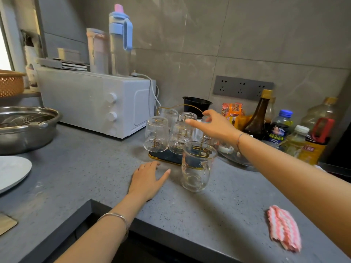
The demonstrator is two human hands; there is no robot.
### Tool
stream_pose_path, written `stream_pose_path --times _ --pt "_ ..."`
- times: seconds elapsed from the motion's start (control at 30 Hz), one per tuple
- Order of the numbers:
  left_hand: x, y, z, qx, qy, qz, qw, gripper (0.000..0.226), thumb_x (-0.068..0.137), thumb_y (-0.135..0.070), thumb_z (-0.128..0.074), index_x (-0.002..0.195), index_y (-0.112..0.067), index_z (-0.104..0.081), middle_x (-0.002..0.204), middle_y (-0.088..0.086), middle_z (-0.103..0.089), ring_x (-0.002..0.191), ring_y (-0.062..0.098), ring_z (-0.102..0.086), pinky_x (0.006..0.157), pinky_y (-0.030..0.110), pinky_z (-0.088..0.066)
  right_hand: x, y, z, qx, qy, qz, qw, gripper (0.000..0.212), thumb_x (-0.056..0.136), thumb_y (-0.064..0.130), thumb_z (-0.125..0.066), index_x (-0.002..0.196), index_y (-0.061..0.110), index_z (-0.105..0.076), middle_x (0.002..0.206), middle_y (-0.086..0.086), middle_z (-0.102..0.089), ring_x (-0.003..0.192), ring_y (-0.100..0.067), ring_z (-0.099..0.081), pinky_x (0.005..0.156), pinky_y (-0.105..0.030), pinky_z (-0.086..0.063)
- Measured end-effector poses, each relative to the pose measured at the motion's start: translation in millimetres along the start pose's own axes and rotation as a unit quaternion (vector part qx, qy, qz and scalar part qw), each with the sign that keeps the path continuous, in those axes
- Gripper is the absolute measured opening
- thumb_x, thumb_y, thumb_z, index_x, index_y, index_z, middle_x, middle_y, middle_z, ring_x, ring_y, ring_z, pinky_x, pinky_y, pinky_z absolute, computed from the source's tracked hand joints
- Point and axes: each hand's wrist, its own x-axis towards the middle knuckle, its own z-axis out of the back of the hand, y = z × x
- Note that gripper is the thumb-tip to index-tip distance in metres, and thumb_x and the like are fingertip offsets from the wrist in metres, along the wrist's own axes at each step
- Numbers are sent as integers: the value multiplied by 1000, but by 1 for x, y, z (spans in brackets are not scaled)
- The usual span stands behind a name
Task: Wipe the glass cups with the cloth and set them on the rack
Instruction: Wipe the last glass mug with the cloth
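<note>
A gold-wire rack (163, 158) with a dark tray base stands on the grey counter and carries several ribbed glass cups upside down, one at the front left (156, 133). My right hand (212, 124) reaches over the rack, and its fingertips pinch the base of an inverted cup (206, 118) at the back right. An upright glass cup (197, 166) with a gold rim stands on the counter just in front of the rack. My left hand (148, 179) lies flat on the counter, left of that cup. The pink-striped cloth (284, 227) lies folded near the counter's front right edge.
A white microwave (91, 99) with bottles on top stands behind the rack to the left. A steel pot (24, 128) and a grey plate (11, 171) sit at the left. Sauce and oil bottles (279, 126), a glass dish and a black bowl (196, 103) crowd the right back.
</note>
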Motion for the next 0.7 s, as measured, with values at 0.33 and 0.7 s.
stream_pose_path --times 0.33,0.7 --pt "-23 -97 9 -355 150 54 921 134 56 -78 -67 155 -23 6 163 -3 -6 148 20 -15 118 40 -19 -106 -84 25 47 -12 -27 998 79 75 57 -63 140 19 -38 140 -3 -45 122 -14 -47 95 -25 -38" --pt "-27 -119 -31 -326 33 50 943 109 75 -30 -82 153 -13 -7 160 5 -18 145 22 -24 119 37 -23 -188 -168 25 -25 -10 -207 978 56 74 56 -69 104 16 -44 110 -6 -49 91 -17 -49 76 -29 -40"
